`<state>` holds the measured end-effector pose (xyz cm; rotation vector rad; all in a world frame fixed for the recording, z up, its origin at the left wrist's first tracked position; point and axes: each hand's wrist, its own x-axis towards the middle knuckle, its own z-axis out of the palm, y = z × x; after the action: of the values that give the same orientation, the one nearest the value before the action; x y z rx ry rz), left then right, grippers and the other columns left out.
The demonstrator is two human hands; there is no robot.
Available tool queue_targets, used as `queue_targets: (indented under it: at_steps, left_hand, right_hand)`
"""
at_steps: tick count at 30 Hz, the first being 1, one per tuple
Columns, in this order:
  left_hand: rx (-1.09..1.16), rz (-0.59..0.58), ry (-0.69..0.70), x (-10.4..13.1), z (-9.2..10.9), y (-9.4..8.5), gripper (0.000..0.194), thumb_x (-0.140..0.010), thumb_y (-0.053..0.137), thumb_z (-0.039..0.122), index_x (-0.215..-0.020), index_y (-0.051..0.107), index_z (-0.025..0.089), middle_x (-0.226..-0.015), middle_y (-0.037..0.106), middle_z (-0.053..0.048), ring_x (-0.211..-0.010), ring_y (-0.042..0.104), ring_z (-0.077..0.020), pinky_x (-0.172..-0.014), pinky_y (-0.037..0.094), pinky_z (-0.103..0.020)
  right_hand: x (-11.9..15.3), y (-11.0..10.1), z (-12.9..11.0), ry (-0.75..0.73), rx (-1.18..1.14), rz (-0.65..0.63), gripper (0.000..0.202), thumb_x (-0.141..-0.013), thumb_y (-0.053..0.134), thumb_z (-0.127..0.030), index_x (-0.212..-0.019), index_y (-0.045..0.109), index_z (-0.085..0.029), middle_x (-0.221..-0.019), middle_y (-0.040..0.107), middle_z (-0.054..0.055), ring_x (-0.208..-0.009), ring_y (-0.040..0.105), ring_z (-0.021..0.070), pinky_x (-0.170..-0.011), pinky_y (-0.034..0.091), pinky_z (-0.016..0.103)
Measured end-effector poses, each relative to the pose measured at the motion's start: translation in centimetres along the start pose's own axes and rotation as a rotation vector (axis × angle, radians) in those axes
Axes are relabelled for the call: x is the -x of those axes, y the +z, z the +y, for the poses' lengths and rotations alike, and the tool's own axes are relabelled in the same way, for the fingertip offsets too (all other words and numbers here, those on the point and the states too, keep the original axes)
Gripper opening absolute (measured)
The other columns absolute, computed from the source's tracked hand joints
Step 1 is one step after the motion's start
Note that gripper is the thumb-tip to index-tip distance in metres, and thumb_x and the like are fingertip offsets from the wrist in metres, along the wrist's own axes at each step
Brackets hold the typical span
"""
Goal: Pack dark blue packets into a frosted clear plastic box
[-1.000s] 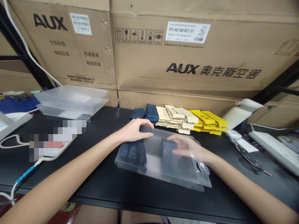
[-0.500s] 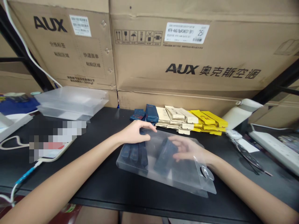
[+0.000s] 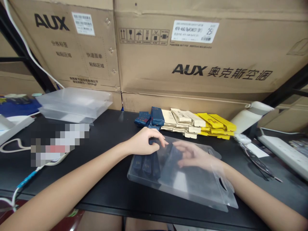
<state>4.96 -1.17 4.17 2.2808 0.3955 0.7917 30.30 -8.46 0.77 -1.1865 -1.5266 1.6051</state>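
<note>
A clear plastic bag (image 3: pixel 192 192) with a cut-out handle lies on the black table, its handle end to the right. Several dark blue packets (image 3: pixel 146 166) stand side by side in its left end, seen through the film. My right hand (image 3: pixel 192 155) is inside the bag, fingers and thumb around the edge of another dark blue packet (image 3: pixel 168 162), blurred by the plastic. At the bag's upper left edge is my left hand (image 3: pixel 145 141), fingers curved, with a gap between thumb and forefinger. Whether it touches the film I cannot tell.
Behind the bag sit blue packets (image 3: pixel 157 116), cream packets (image 3: pixel 187 117) and yellow packets (image 3: pixel 211 123) in piles. Glasses (image 3: pixel 257 160), a white bottle (image 3: pixel 250 117) and a power strip (image 3: pixel 281 150) are right. Clear plastic bags (image 3: pixel 74 102) and a phone (image 3: pixel 60 146) lie left.
The bag has slid to the right and slightly toward me. My left hand has moved a little right and down, its thumb and forefinger drawing closer together. My right hand remains inside.
</note>
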Motion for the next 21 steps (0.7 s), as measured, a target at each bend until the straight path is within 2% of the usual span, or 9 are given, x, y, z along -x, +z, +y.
queue_targets:
  at_steps: [3, 5, 8, 10, 13, 16, 21]
  left_hand:
    - [-0.055, -0.014, 0.027, 0.1, 0.0, 0.0, 0.034, -0.065, 0.050, 0.002, -0.081, 0.074, 0.019, -0.095, 0.077, -0.006, -0.107, 0.067, -0.0222, -0.092, 0.052, -0.035]
    - [-0.086, -0.036, 0.033, 0.1, 0.1, 0.0, 0.034, -0.066, 0.051, 0.005, -0.086, 0.075, 0.019, -0.102, 0.076, -0.007, -0.111, 0.065, -0.0228, -0.096, 0.050, -0.036]
    - [-0.123, -0.050, 0.050, 0.1, 0.2, 0.1, 0.038, -0.067, 0.052, 0.006, -0.095, 0.074, 0.017, -0.113, 0.073, -0.010, -0.113, 0.064, -0.0232, -0.100, 0.048, -0.037]
    - [-0.126, -0.013, 0.071, 0.1, 0.2, 0.3, 0.037, -0.068, 0.052, 0.006, -0.097, 0.073, 0.016, -0.114, 0.072, -0.010, -0.110, 0.066, -0.0221, -0.100, 0.048, -0.037]
    - [-0.122, 0.107, 0.098, 0.1, 0.1, 0.7, 0.028, -0.071, 0.050, 0.007, -0.088, 0.071, 0.017, -0.103, 0.075, -0.009, -0.098, 0.068, -0.0204, -0.092, 0.052, -0.036]
    - [-0.148, 0.217, 0.117, 0.0, 0.0, 1.0, 0.018, -0.073, 0.050, 0.007, -0.072, 0.066, 0.016, -0.088, 0.074, -0.007, -0.086, 0.067, -0.0194, -0.081, 0.052, -0.034]
    - [-0.224, 0.298, 0.080, 0.0, -0.3, 1.2, 0.019, -0.074, 0.050, 0.006, -0.061, 0.059, 0.017, -0.074, 0.069, -0.004, -0.072, 0.063, -0.0164, -0.070, 0.049, -0.030]
  right_hand:
    - [0.0, 0.1, 0.0, 0.007, 0.007, 0.016, 0.064, -0.067, 0.083, -0.023, -0.123, 0.053, -0.027, -0.140, 0.051, 0.009, -0.075, 0.068, 0.0100, -0.070, 0.061, 0.030]
    - [-0.1, 0.1, -0.1, 0.010, 0.006, 0.016, 0.059, -0.068, 0.082, -0.025, -0.120, 0.053, -0.027, -0.138, 0.053, 0.007, -0.071, 0.067, 0.0094, -0.066, 0.061, 0.030]
    - [-0.2, 0.3, -0.5, 0.011, -0.029, -0.024, 0.048, -0.069, 0.082, -0.024, -0.109, 0.055, -0.024, -0.110, 0.065, 0.001, -0.066, 0.065, 0.0090, -0.060, 0.058, 0.026]
    - [-0.2, 0.4, -0.8, 0.017, -0.050, -0.058, 0.043, -0.069, 0.083, -0.022, -0.101, 0.054, -0.023, -0.091, 0.065, -0.003, -0.065, 0.064, 0.0095, -0.059, 0.057, 0.024]
    - [-0.2, 0.6, -1.3, 0.012, -0.045, -0.081, 0.038, -0.068, 0.083, -0.020, -0.091, 0.052, -0.021, -0.082, 0.064, -0.005, -0.065, 0.063, 0.0091, -0.058, 0.054, 0.022]
    - [-0.1, 0.7, -1.5, -0.016, -0.015, -0.076, 0.037, -0.070, 0.082, -0.018, -0.089, 0.051, -0.021, -0.083, 0.064, -0.004, -0.067, 0.062, 0.0078, -0.058, 0.052, 0.019]
    - [0.0, 1.2, -1.5, -0.079, 0.096, -0.045, 0.032, -0.075, 0.079, -0.021, -0.095, 0.054, -0.021, -0.092, 0.062, -0.002, -0.078, 0.062, 0.0091, -0.065, 0.052, 0.020]
